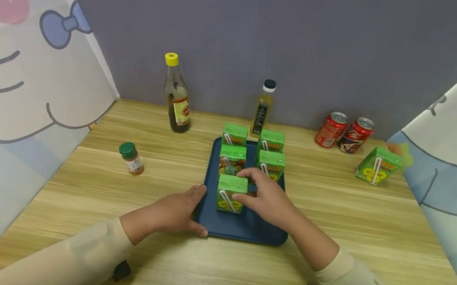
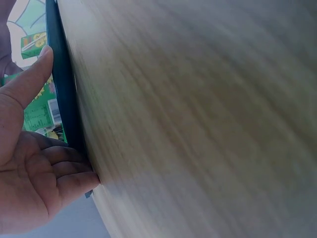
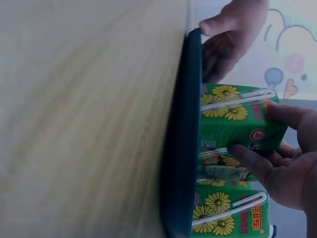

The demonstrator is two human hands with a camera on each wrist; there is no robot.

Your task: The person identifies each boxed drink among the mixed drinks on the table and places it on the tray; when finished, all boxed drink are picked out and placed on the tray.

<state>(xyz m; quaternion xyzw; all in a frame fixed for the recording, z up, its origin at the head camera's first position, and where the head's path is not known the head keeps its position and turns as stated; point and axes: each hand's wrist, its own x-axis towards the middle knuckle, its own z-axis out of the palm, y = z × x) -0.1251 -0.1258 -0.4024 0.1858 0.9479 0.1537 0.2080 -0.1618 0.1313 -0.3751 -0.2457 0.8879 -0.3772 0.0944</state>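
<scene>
On a dark blue tray [image 1: 250,233] stand several small green drink cartons with yellow flowers and white straws. My right hand [image 1: 271,199] holds the front drink carton [image 1: 229,195], thumb on its front and fingers about its right and rear side. The same carton [image 3: 237,121] stands upright in the right wrist view. Behind it are a left middle carton [image 1: 233,155], a right carton [image 1: 272,160] and two rear ones. My left hand [image 1: 174,211] rests against the tray's left side, thumb at the front corner; its fingers [image 2: 69,168] lie fairly straight along the wall.
A dark sauce bottle [image 1: 178,104] and a small green-capped spice jar [image 1: 131,159] stand left of the tray. An oil bottle [image 1: 263,110] is behind it. Two red soda cans [image 1: 331,130] and another drink carton [image 1: 379,166] are at the back right. A grey partition [image 1: 244,40] closes the back.
</scene>
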